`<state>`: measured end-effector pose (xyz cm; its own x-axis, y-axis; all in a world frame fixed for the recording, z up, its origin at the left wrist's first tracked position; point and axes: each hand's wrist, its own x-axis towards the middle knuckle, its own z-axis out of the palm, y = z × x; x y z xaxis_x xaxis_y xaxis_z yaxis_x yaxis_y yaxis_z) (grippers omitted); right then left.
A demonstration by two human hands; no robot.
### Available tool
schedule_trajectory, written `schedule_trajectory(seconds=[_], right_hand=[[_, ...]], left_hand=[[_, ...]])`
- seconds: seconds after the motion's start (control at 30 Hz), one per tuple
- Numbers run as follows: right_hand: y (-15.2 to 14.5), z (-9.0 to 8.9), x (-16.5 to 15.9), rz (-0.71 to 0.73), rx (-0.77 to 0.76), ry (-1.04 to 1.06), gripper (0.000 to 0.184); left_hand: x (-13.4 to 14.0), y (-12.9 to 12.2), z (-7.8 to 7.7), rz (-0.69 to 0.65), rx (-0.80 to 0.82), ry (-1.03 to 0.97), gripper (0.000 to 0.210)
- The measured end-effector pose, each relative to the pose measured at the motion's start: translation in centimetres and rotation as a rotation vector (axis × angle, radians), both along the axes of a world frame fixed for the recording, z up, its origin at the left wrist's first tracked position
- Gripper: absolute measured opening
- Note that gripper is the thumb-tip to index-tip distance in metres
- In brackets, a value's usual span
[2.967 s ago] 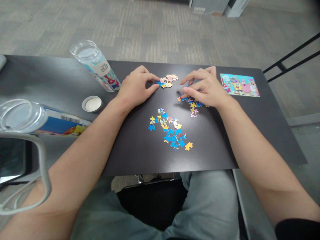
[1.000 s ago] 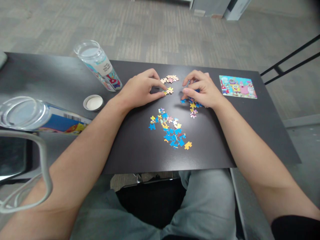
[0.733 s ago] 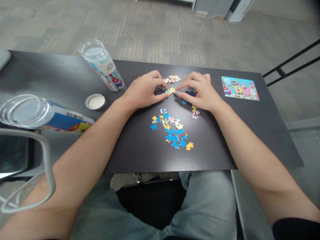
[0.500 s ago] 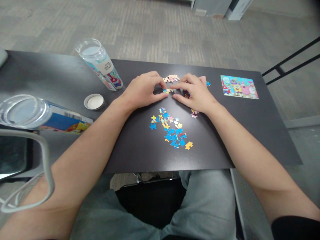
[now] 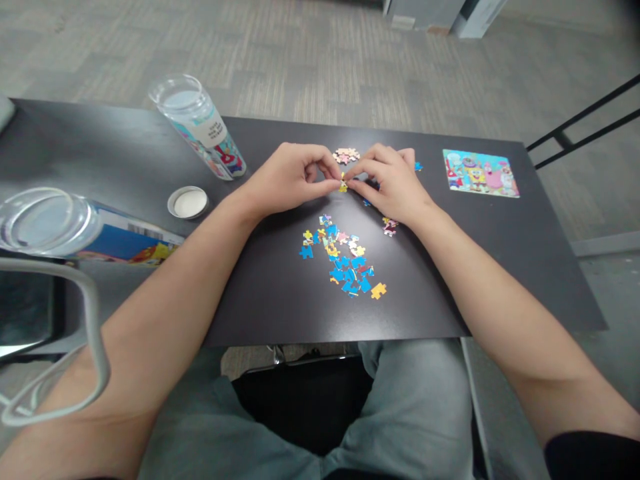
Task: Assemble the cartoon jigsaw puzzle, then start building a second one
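Observation:
My left hand point(image 5: 303, 175) and my right hand point(image 5: 393, 183) meet over the far middle of the dark table. Between their fingertips is a small yellow jigsaw puzzle piece point(image 5: 343, 185); thumb and fingers of each hand are closed at its edges. Whether it is one piece or joined pieces is too small to tell. Just beyond lies a cluster of pink and cream puzzle pieces point(image 5: 346, 155). Below my right palm are a few pink and yellow pieces point(image 5: 389, 225). Nearer me spreads a loose pile of blue and yellow pieces point(image 5: 350, 273).
On the right lies a colourful cartoon picture card point(image 5: 481, 175). A clear tube with a printed label point(image 5: 213, 133) stands at the left, near a round white lid point(image 5: 188, 202). A second clear container point(image 5: 125, 233) and a white cable point(image 5: 93, 320) are beside my left arm.
My left fingers have moved slightly right, closer to my right fingertips. The piece between the hands now shows yellow, and the pink cluster behind is less covered.

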<state>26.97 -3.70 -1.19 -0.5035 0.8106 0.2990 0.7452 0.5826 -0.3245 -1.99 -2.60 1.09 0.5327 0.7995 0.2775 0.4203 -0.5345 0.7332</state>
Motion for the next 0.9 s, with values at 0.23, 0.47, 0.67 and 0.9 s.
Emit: schedule_trajectory(seconds=[0.23, 0.47, 0.67, 0.9], right_hand=[[0.8, -0.5, 0.5, -0.055, 0.001, 0.04, 0.023], [1.3, -0.3, 1.6, -0.04, 0.006, 0.034, 0.017], [0.7, -0.2, 1.3, -0.045, 0.006, 0.081, 0.017], [0.1, 0.3, 0.6, -0.054, -0.03, 0.023, 0.028]], left_hand=[[1.1, -0.9, -0.2, -0.059, -0.061, -0.013, 0.023], [0.2, 0.2, -0.4, 0.168, 0.05, 0.062, 0.014], [-0.4, 0.8, -1.3, 0.155, 0.075, 0.135, 0.023], [-0.2, 0.4, -0.9, 0.121, 0.049, 0.197, 0.02]])
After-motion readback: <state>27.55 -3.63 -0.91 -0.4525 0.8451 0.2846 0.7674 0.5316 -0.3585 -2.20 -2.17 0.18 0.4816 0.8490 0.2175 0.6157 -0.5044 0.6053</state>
